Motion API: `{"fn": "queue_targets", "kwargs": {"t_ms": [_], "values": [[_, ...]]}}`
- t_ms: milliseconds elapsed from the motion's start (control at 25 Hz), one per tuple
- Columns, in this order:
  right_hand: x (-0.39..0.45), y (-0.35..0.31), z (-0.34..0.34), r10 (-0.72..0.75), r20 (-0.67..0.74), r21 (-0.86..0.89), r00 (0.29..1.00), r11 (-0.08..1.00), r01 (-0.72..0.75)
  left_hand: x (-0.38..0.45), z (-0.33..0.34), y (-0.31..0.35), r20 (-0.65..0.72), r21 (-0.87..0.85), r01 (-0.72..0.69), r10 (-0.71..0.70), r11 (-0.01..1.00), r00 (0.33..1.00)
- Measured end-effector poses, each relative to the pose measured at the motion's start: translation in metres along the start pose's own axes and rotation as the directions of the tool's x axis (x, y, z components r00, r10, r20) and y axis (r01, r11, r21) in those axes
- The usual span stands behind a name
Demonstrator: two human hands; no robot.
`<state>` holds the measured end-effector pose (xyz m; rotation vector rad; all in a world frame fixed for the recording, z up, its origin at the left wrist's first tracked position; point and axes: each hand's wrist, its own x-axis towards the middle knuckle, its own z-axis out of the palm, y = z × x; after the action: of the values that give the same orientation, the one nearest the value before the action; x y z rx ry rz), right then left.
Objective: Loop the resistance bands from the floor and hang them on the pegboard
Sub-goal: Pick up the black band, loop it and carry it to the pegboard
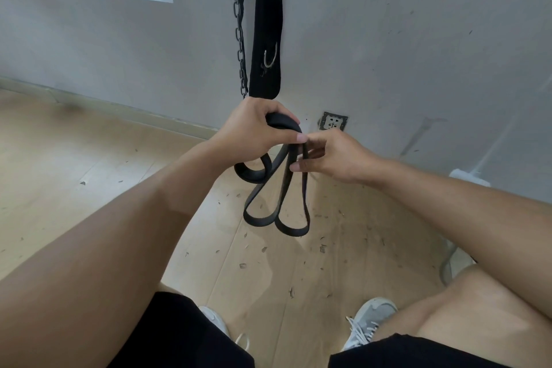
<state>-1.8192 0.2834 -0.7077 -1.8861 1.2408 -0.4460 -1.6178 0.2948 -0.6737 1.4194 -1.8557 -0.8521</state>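
Resistance band (276, 203), black and flat, is being held in the air above the wooden floor (89, 158), close to the grey wall (418, 39). It is being gripped at its gathered top by the left hand (254, 131), whose fingers are curled over the bundle, while one strand on the right side is being pinched between the thumb and fingers of the right hand (331, 155). Three hanging loops are being counted: one small curl below the left hand and two longer loops dangling beneath. One band is judged to be in hand, though a second hidden in the bundle cannot be ruled out. No pegboard is being shown in this view, so the hanging point cannot be confirmed. One chain (239, 24) and one black strap (267, 24) carrying a metal ring are hanging against the wall behind the hands, and one wall socket (333, 122) is being noted beside them. Risks are being judged as follows: the coils could be released unevenly if the pinch slackens, letting the loops spring open; the bundle could be snagged on the chain or strap if raised too close to them. Two shoes (370, 320) are being counted below.
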Motion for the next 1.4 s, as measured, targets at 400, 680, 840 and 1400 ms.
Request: {"fn": "queue_targets", "kwargs": {"t_ms": [400,680,840,1400], "values": [[0.002,0.000,-0.001,0.028,0.013,0.190,1.000,0.981,-0.030,-0.001,-0.007,-0.005,0.001,-0.139,0.031,-0.032,0.990,0.999],[-0.001,0.002,-0.007,-0.031,-0.113,0.089,0.993,0.995,0.041,0.000,-0.007,-0.016,0.090,0.104,0.036,-0.045,0.994,0.995],[-0.002,-0.003,-0.007,-0.053,-0.128,0.158,0.990,0.985,0.074,0.000,-0.003,-0.015,0.087,0.113,0.008,-0.018,0.994,0.996],[-0.003,0.007,-0.015,0.026,-0.106,0.186,0.994,0.983,-0.006,-0.001,-0.009,-0.019,0.100,0.090,0.040,-0.049,0.995,0.994]]}}
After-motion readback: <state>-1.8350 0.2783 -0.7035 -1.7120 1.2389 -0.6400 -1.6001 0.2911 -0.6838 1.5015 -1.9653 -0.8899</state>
